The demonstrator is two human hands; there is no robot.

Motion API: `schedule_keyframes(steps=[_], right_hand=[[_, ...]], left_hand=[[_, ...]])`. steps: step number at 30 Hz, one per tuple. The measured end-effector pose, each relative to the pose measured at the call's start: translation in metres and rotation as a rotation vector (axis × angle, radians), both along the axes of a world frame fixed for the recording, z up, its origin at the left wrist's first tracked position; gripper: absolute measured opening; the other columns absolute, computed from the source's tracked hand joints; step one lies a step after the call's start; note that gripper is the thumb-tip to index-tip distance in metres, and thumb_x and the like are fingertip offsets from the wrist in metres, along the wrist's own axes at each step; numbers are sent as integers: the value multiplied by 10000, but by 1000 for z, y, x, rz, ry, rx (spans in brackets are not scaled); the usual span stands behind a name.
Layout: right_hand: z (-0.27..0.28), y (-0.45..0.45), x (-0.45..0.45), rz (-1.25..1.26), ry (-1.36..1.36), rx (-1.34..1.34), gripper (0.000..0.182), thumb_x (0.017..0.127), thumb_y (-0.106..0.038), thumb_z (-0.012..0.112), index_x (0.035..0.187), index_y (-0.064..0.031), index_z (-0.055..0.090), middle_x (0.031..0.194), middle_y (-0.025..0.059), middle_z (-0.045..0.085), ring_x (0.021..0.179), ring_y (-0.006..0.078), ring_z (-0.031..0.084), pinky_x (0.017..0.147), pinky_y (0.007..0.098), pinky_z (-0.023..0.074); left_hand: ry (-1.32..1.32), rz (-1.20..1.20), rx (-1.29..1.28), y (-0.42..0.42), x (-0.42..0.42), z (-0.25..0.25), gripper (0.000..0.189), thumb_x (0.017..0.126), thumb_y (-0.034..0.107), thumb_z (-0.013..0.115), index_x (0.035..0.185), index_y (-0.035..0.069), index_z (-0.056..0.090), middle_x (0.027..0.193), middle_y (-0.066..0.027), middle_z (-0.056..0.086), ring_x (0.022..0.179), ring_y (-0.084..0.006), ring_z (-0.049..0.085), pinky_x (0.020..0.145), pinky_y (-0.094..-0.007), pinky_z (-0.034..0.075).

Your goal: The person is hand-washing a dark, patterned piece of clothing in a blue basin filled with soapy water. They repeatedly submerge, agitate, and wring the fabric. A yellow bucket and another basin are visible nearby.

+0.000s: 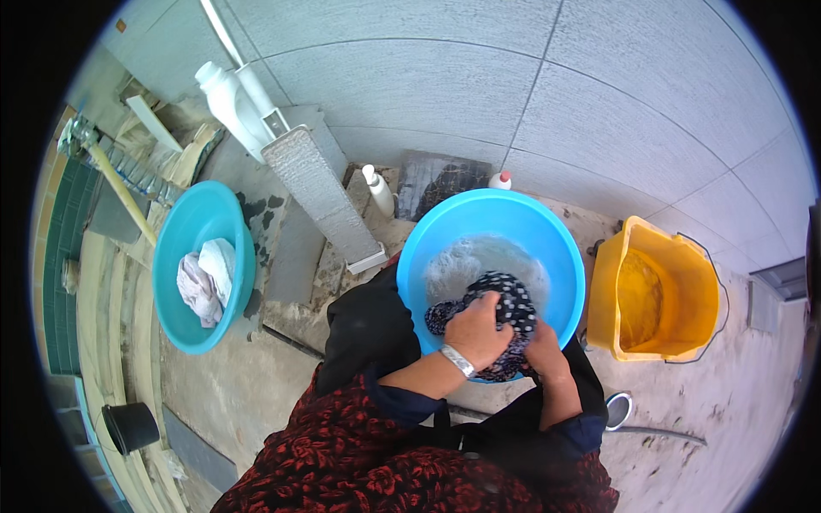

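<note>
Both hands grip a black cloth with white spots [507, 298] over a blue plastic basin [567, 256] in front of me. My left hand [478, 333], with a silver bracelet at its wrist, is closed on the cloth's near left side. At the right edge of the bunched fabric, my right hand [546, 351] holds it too, its fingers partly hidden. Sudsy water [465, 263] lies in the basin, with foam mostly at the left. Part of the cloth hangs at the waterline.
To the left, a turquoise basin [168, 282] holds pale cloths [215, 269]. A yellow bucket [606, 301] stands at right. Beyond the basin are a white pump bottle [380, 192] and a flat mop [324, 195], with a white jug [234, 109] beside it. A tiled wall [417, 77] rises behind.
</note>
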State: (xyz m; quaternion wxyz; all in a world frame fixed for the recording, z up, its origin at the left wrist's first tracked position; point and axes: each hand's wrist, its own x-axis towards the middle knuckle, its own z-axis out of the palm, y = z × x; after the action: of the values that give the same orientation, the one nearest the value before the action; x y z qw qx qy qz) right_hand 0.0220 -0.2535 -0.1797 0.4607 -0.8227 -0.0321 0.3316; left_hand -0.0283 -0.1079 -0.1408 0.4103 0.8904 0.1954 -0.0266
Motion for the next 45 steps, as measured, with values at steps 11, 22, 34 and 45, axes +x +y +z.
schedule_keyframes(steps=[11,22,34,45], right_hand=[[-17,49,16,396,-262,-510,315,733,-214,566,990,-46,496,835,179,612,826,345,587,737,425,464],[-2,16,33,336,-398,-353,312,725,-263,559,979,-83,577,840,169,615,791,299,600,695,395,480],[-26,28,56,35,-238,-412,442,802,-401,503,1086,-63,502,905,201,602,855,326,592,742,406,468],[-1,32,37,599,-259,-615,267,796,-216,504,1029,-87,527,966,138,604,919,292,582,781,389,464]], left_hand=[[328,-63,246,22,3,-67,281,752,251,507,931,35,481,802,-205,603,759,-370,586,683,-465,469],[68,-120,355,44,10,-27,269,735,295,578,888,74,589,821,-156,616,739,-314,594,653,-419,480],[241,-180,120,45,106,-82,697,646,609,575,1011,16,606,1032,-213,576,980,-327,546,850,-359,420],[508,-464,421,28,60,-33,452,783,422,485,898,7,622,911,-189,616,869,-316,592,776,-390,465]])
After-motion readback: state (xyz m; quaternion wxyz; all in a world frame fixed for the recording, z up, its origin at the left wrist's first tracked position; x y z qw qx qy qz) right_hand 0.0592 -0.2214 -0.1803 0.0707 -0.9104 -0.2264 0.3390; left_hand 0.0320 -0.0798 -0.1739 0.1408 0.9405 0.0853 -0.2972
